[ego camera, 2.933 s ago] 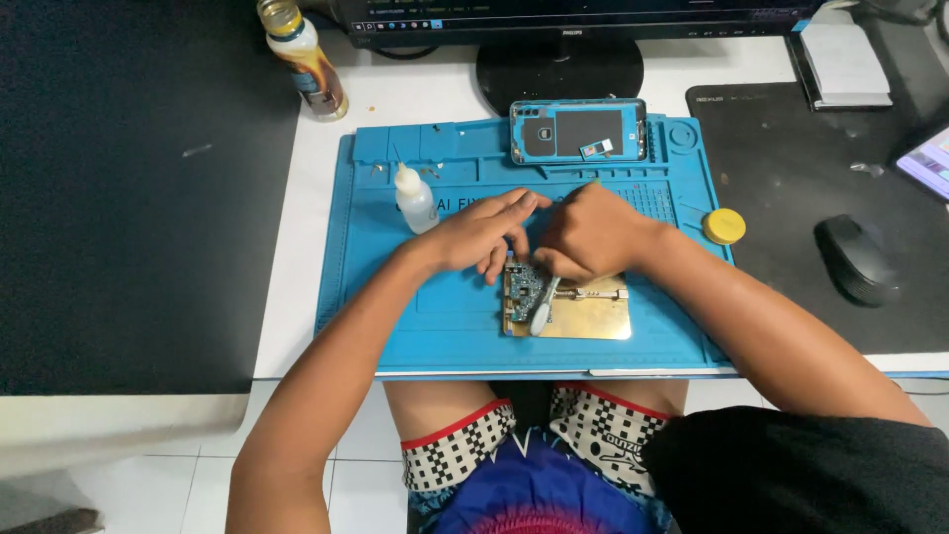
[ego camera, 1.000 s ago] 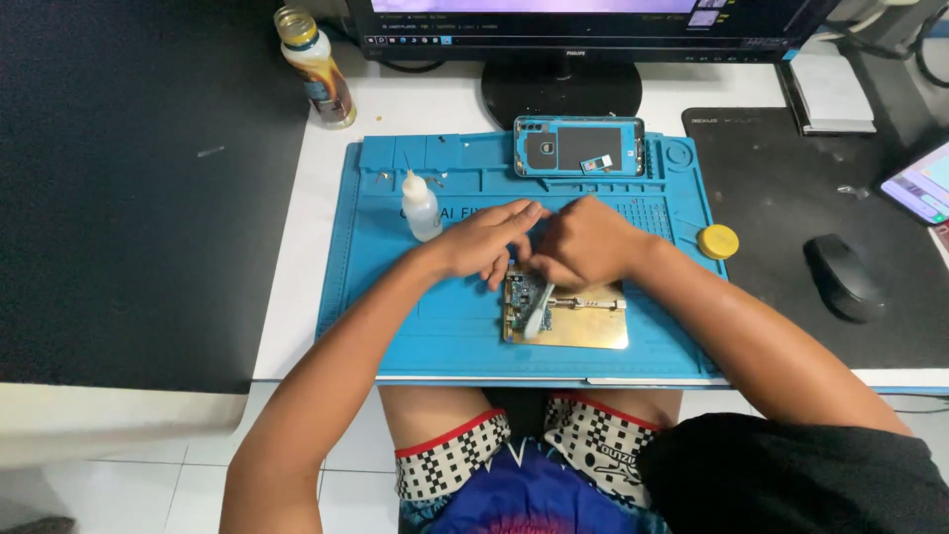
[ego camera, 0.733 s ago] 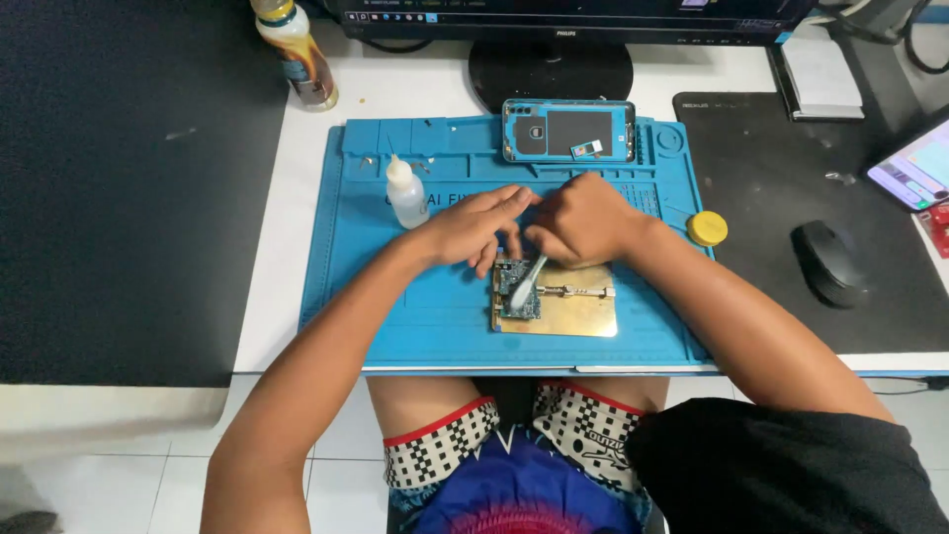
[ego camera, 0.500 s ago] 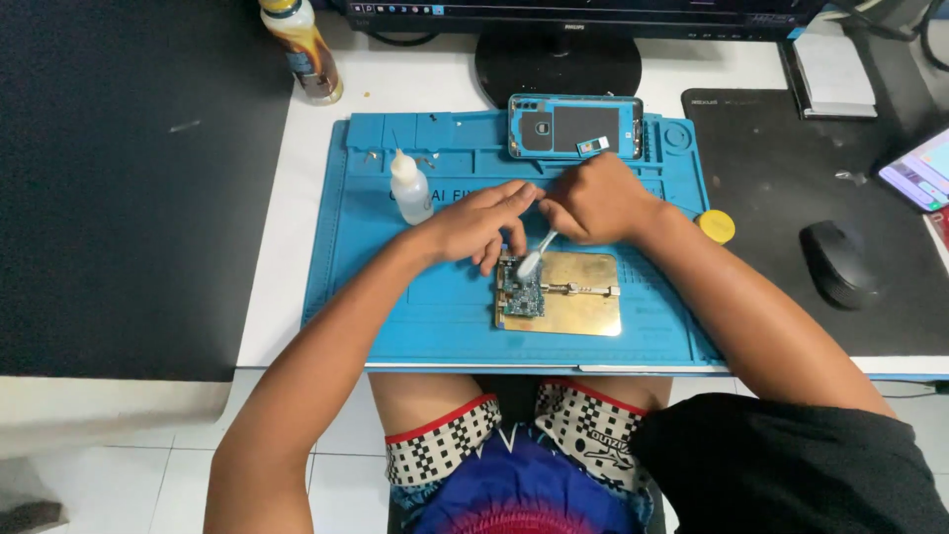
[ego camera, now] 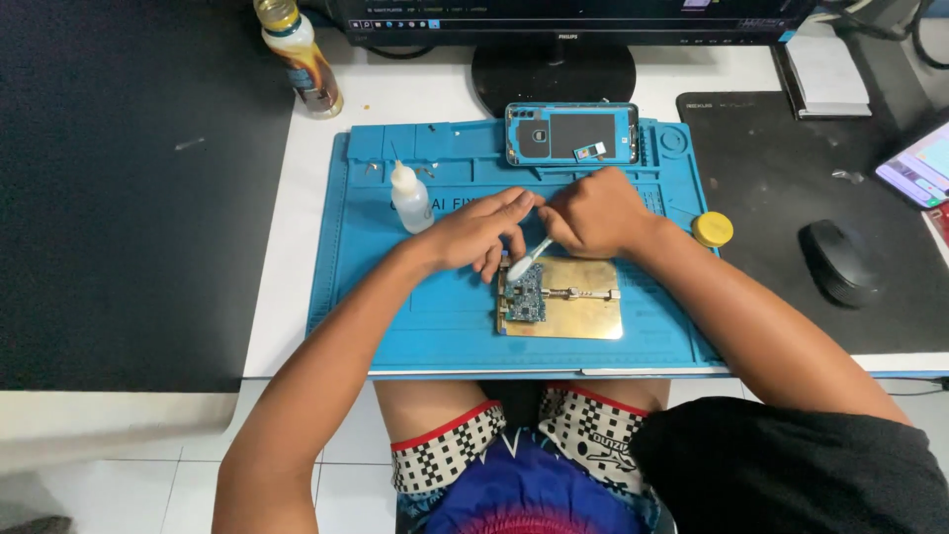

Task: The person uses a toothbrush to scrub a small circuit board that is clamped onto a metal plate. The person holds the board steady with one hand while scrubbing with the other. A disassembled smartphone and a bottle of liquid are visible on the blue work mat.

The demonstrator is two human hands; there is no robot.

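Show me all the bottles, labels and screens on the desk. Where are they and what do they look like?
Monitor: back middle, dark frame, lit strip, round black foot.
Labelled bottle: back left on the white desk, gold cap, orange and white label.
Dropper bottle: on the blue mat, left of the hands, small, white, pointed tip.
Tablet screen: far right edge, tilted, purple and pale blocks.
Yellow round tin: at the mat's right edge.

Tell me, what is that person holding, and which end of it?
The right hand holds a small white brush by its handle end; the bristle end points down at the circuit board. The left hand holds nothing visible.
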